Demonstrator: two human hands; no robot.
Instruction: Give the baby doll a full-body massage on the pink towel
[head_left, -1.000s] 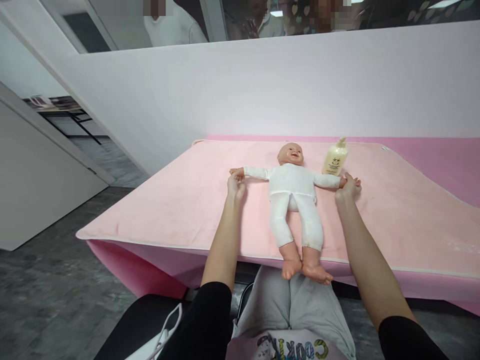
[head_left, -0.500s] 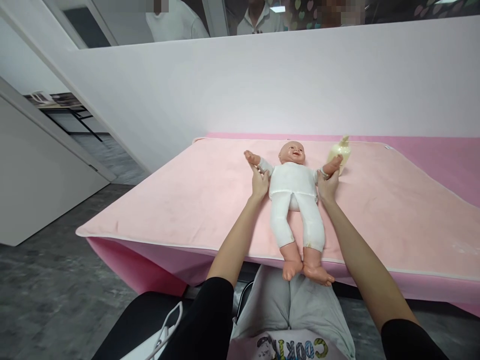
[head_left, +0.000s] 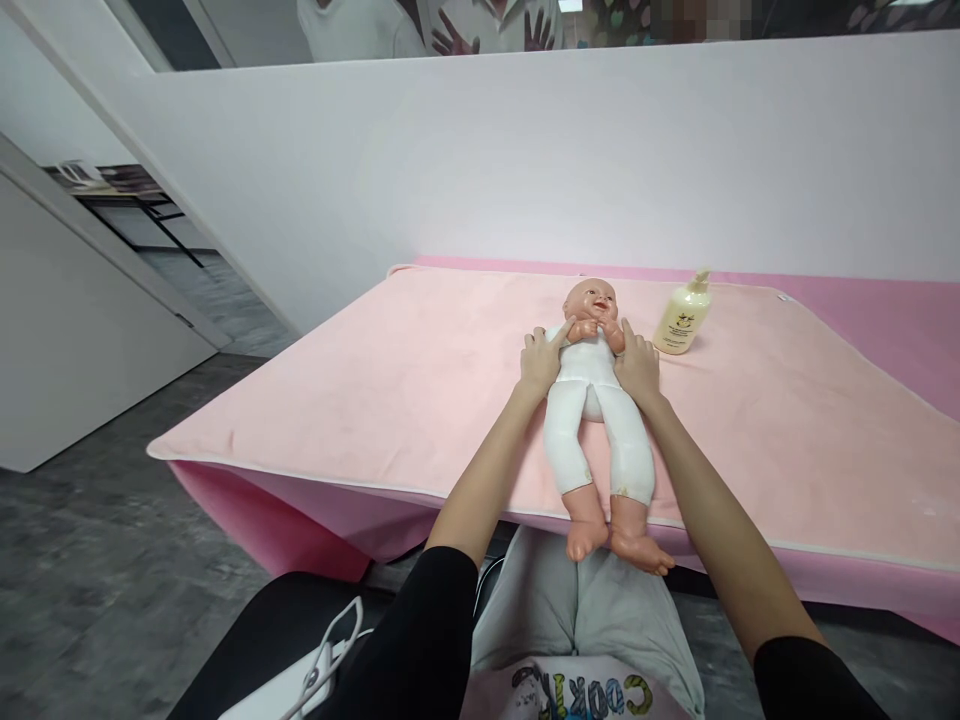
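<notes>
The arms of the doll have swung inward from full stretch; left hand and right hand lie against them, whether the fingers grip, I can't tell

The baby doll has a body of matt white cloth, lightly wrinkled, while its head and feet look like smooth moulded plastic with a faint sheen. Right of the doll, the pump bottle is smooth, softly glossy plastic. Beneath the doll spreads a blanket of matt, soft-looking cloth, over a smooth-looking pink sheet, also cloth. Beyond the doll, the wall is smooth and matt. On the near side of the doll, the trousers are matt, creased cloth; the sleeves, matt black cloth.
</notes>
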